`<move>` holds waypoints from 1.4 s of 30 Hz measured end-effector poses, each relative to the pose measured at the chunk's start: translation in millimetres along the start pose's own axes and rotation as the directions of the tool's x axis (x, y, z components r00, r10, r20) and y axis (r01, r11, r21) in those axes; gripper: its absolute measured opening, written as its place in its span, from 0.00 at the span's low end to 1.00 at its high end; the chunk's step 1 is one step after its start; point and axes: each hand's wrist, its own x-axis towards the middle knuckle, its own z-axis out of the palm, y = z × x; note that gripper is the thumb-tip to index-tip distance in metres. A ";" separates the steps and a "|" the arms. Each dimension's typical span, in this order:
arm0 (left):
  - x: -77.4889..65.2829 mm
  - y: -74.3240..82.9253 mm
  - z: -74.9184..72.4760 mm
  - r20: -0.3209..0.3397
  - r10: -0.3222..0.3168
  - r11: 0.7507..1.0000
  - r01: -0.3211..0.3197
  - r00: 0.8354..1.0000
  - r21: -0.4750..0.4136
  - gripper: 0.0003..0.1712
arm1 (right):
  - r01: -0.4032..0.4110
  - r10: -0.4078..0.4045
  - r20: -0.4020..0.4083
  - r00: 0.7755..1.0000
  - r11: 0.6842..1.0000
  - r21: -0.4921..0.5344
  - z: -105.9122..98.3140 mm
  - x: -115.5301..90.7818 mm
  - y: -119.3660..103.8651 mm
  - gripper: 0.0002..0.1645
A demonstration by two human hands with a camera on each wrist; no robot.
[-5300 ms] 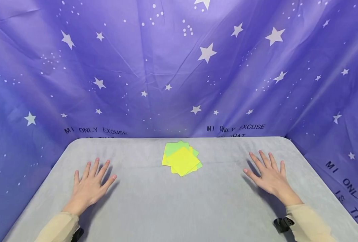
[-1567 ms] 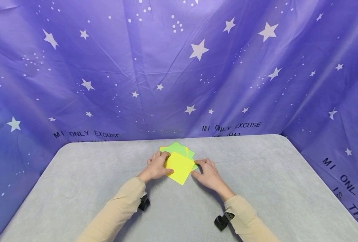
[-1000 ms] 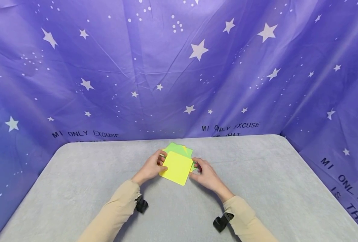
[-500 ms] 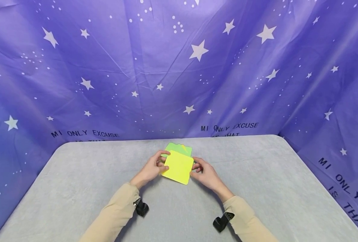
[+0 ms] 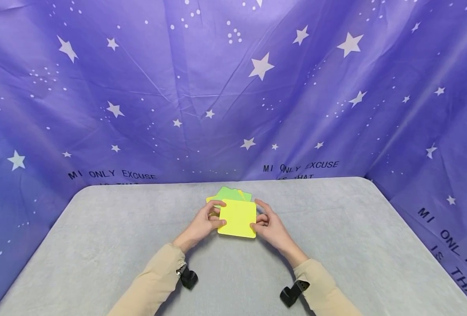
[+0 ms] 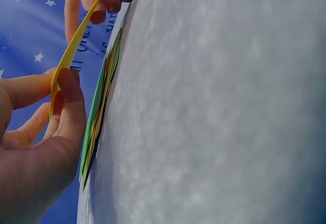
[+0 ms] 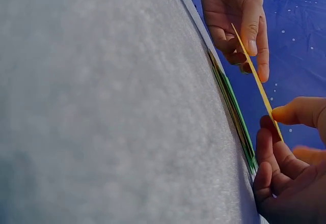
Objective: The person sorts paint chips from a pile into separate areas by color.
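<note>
A square yellow card (image 5: 237, 218) with rounded corners is held level between my two hands. My left hand (image 5: 201, 221) pinches its left edge, thumb on top and fingers beneath. At the opposite edge my right hand (image 5: 272, 226) pinches it too, with the index finger stretched along the corner. Both wrist views show the yellow card (image 6: 76, 43) raised above a pile of green and yellow cards (image 7: 232, 109), with a gap between. In the head view the pile (image 5: 226, 193) shows behind the held card, which covers most of it.
A grey cloth-covered table (image 5: 233, 276) spreads under the hands. Behind it hangs a purple curtain (image 5: 158, 87) with white stars and printed lettering. Black wrist cameras (image 5: 187, 277) sit below both sleeves.
The hands lay apart with fingers spread; they came together and lifted the top yellow card off the pile. During the last second the card turned squarer to me and shifted slightly right.
</note>
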 end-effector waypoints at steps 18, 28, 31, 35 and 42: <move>-27.3 2.1 -6.3 0.040 -0.045 0.997 0.048 0.998 -0.067 0.30 | -0.055 0.038 0.135 0.990 0.991 0.125 -1.7 -8.1 4.9 0.34; -49.1 6.0 -12.5 0.059 -0.017 0.998 0.020 0.998 -0.054 0.31 | -0.062 0.033 0.184 0.982 0.986 0.154 5.7 -21.1 3.7 0.36; -56.6 5.1 -15.8 0.069 -0.015 0.997 0.020 0.997 -0.070 0.31 | -0.062 0.037 0.167 0.985 0.988 0.142 10.6 -23.4 3.3 0.36; -64.9 2.3 -20.2 0.078 -0.013 0.996 0.020 0.997 -0.092 0.32 | -0.050 0.026 0.163 0.986 0.988 0.144 17.3 -25.7 3.6 0.36; -80.1 2.6 -31.5 0.076 -0.025 0.995 0.033 0.997 -0.097 0.32 | -0.045 0.016 0.197 0.980 0.989 0.144 31.9 -28.3 -2.1 0.36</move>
